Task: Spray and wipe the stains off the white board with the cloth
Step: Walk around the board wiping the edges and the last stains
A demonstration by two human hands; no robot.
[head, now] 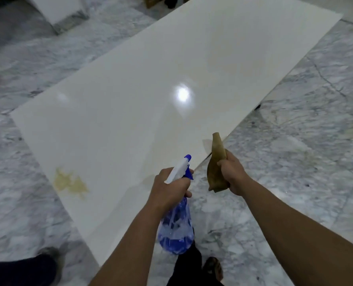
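Note:
A long white board (171,83) lies flat on the marble floor and runs diagonally from near left to far right. A yellowish stain (71,181) sits near its near-left end. My left hand (169,187) grips the neck of a blue spray bottle (176,226) with a white trigger head, nozzle pointing away over the board's near edge. My right hand (232,172) holds a folded brown cloth (216,162) upright above the board's right edge. Both hands hover to the right of the stain.
Grey-white marble floor (295,162) surrounds the board. My dark trouser leg and shoe (212,267) stand just below the bottle; another dark shoe (23,269) is at the bottom left. A white block (58,11) sits at the top left.

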